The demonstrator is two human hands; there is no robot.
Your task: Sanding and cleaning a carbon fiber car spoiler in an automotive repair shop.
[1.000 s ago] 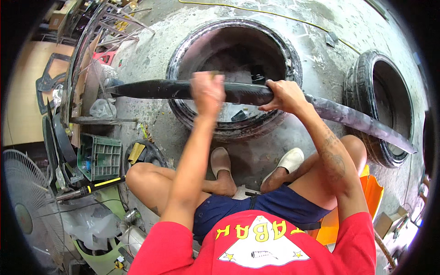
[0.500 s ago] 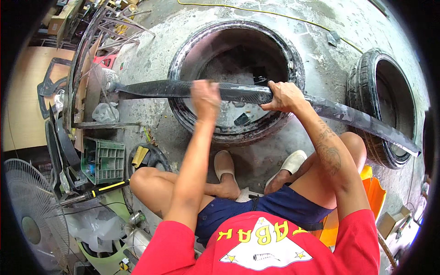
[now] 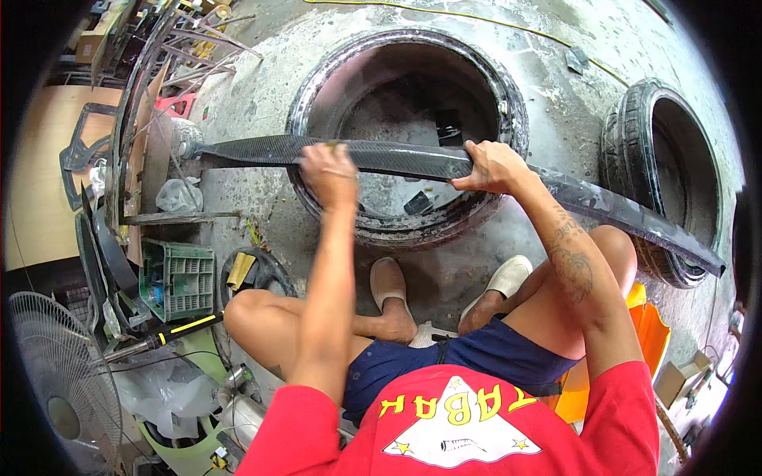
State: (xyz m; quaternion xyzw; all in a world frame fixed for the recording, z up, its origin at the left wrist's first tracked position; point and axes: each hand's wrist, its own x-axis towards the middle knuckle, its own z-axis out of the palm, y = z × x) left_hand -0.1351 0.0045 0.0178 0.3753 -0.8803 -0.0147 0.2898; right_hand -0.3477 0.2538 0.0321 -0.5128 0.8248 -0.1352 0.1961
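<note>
Apparently the long dark strip [image 3: 413,159] is only partly done: left of the right hand [image 3: 498,168] it looks even, while pale mottling marks the stretch beyond; how much is left cannot be told. It spans the near tyre [image 3: 397,236] at twelve o'clock, its long axis running from half past nine, where it tapers, to half past three. Right fingers and thumb pinch its edges; the left hand [image 3: 329,174] is blurred, its fingers' grip unclear.
</note>
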